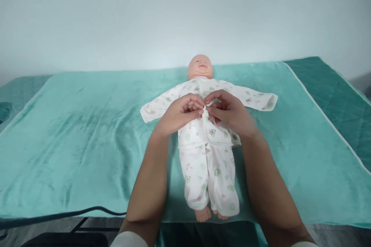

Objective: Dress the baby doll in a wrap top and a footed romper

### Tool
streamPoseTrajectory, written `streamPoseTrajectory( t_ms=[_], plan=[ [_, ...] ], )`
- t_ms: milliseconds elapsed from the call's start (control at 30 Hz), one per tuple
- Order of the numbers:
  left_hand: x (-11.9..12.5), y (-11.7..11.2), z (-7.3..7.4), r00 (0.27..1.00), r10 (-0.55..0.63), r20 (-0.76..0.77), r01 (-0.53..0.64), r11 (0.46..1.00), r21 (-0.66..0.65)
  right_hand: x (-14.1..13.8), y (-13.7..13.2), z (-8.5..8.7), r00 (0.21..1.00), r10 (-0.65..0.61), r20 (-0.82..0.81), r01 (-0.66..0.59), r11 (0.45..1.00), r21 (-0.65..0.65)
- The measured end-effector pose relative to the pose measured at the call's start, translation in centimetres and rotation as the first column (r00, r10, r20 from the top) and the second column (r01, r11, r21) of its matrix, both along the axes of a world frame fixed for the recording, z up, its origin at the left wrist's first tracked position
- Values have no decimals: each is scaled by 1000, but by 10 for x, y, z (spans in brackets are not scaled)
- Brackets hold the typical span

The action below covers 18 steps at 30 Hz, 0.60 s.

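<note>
Pinching the shirt (193, 131) around a doll (199, 67) occupies both hands (184, 112) (227, 111).

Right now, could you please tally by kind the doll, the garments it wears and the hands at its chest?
Bald, pale pink baby doll: 1
White, printed, long-sleeved cloth top: 1
White, printed cloth trousers: 1
Bare human hands, left hand and right hand: 2
Total: 5

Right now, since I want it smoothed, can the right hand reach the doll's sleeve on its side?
Probably yes: nothing lies between the right hand and that sleeve, but its fingers pinch the shirt front.
</note>
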State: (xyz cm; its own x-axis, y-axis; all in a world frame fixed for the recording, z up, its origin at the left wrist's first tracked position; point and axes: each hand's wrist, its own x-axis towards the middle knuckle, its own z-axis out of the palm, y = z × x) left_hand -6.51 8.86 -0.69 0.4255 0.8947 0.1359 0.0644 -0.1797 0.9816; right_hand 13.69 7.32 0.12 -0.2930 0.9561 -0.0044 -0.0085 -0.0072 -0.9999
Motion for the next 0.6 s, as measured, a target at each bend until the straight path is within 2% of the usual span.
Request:
streamPoseTrajectory(
  t_ms=[367, 600],
  plan=[
    [-1, 0, -1, 1000, 2, -28, -3, 1000, -30, -1, 0, 0, 1000, -13, 8, 13, 1000, 7],
    [2, 1, -4, 997, 57, 42, -57, 998, 13, -1, 0, 3, 957, -138, -256, 149, 988, 27]
  ],
)
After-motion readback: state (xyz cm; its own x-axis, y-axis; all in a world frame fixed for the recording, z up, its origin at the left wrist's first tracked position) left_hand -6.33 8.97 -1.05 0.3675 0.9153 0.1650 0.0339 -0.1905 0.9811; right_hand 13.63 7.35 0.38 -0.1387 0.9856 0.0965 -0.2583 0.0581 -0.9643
